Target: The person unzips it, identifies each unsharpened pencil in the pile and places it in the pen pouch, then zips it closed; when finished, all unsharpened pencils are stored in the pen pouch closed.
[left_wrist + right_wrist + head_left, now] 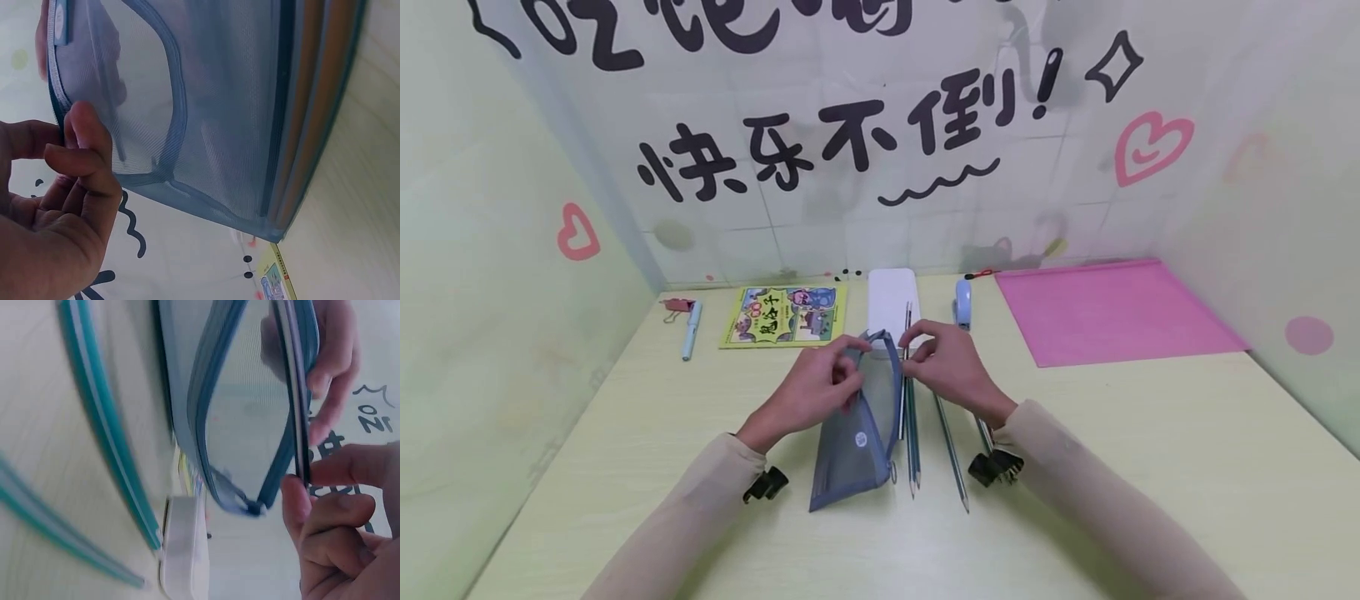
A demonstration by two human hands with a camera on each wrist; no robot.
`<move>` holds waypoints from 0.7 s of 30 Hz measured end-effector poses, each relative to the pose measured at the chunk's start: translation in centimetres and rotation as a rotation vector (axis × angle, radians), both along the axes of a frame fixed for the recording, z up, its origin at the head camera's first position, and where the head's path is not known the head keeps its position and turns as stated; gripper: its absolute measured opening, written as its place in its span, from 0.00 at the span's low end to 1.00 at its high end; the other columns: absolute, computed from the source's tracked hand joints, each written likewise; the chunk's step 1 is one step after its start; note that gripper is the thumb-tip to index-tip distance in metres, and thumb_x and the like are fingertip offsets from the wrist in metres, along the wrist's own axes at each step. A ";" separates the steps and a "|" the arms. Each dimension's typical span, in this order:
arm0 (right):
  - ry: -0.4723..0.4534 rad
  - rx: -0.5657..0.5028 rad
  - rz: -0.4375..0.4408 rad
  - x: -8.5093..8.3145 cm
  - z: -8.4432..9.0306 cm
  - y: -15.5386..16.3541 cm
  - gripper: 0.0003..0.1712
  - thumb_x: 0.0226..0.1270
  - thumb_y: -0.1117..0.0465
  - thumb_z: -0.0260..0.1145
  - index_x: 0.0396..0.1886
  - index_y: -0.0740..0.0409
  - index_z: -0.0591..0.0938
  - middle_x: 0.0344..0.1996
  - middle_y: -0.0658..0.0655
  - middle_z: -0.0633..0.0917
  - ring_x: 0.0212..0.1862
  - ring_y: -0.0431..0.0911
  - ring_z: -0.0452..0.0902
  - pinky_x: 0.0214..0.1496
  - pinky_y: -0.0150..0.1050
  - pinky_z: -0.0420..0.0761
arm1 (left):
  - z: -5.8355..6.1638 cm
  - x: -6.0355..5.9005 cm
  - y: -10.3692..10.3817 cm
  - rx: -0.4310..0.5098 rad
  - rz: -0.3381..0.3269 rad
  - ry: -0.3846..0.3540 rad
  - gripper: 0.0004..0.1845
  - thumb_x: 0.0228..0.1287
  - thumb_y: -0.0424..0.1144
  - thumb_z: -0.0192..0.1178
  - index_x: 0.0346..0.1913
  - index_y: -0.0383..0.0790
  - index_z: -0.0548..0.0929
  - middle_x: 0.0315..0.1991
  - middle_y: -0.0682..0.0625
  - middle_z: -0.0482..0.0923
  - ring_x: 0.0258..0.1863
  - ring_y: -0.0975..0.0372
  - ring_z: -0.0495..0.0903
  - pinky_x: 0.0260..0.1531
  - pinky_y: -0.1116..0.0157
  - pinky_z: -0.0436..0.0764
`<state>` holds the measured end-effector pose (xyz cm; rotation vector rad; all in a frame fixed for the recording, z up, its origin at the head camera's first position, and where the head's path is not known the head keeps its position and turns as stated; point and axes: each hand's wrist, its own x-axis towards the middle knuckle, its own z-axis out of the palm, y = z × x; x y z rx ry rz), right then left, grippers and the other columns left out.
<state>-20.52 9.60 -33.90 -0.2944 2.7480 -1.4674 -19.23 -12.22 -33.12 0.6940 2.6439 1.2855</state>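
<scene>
Left hand [808,392] and right hand [947,367] pinch opposite rims of the blue mesh pouch [857,433] mid-desk [1150,450], mouth spread, pencils [912,417] just right, bare desk nearer the person; right wrist view alone shows the zipper end.

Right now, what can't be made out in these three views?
- Whether the mesh pouch holds anything: the mesh looks hazy in all views.
- Pencils: upper ends hidden by the right hand in the head view; blurred in the right wrist view.
- Left hand: cut by the left wrist frame edge.
- Booklet print: too small.
</scene>
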 end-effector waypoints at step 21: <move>-0.092 -0.039 0.077 2.2 -0.7 -2.7 0.14 0.58 0.65 0.70 0.45 0.57 0.83 0.25 0.53 0.89 0.28 0.46 0.84 0.31 0.34 0.77 | 0.1 0.0 0.3 0.009 0.005 0.001 0.19 0.70 0.32 0.54 0.62 0.38 0.74 0.23 0.51 0.80 0.19 0.62 0.80 0.23 0.66 0.78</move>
